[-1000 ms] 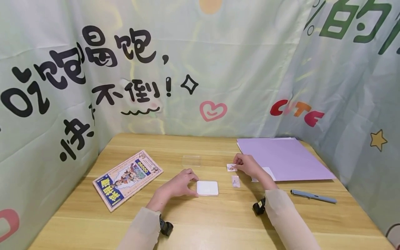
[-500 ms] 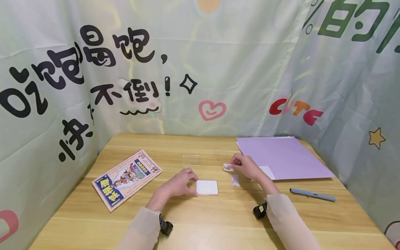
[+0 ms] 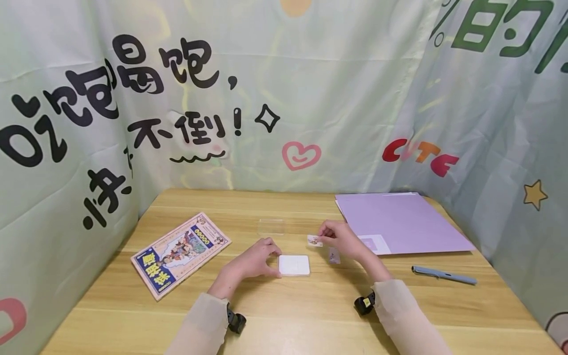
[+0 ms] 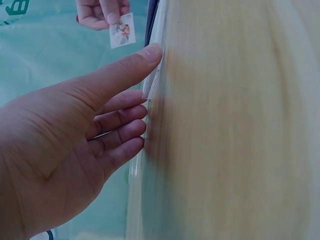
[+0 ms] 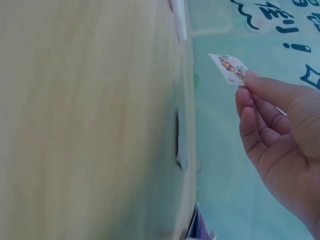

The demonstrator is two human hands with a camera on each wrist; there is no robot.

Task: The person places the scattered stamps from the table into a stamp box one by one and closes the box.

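Note:
My right hand (image 3: 341, 239) pinches a small white-bordered picture card (image 5: 227, 69) by one edge between thumb and fingers. In the right wrist view the card is lifted off the wooden table, its printed figure facing up. A second small picture card (image 3: 334, 255) lies on the table just below that hand. My left hand (image 3: 255, 259) grips the left side of a flat clear case (image 3: 294, 265) with a white face, thumb at its near corner and forefinger at its far corner. Behind the case lies a transparent plastic cover (image 3: 271, 227), barely visible against the wood.
A purple folder (image 3: 406, 222) lies at the back right, with a white slip (image 3: 380, 243) at its near left corner. A blue pen (image 3: 443, 275) is at the right. A pink illustrated booklet (image 3: 181, 255) lies at the left. Printed curtains (image 3: 301, 98) surround the table.
My right hand has moved left and slightly nearer with the picture card, toward the clear case, uncovering the slip on the folder. The left hand and case stay in place.

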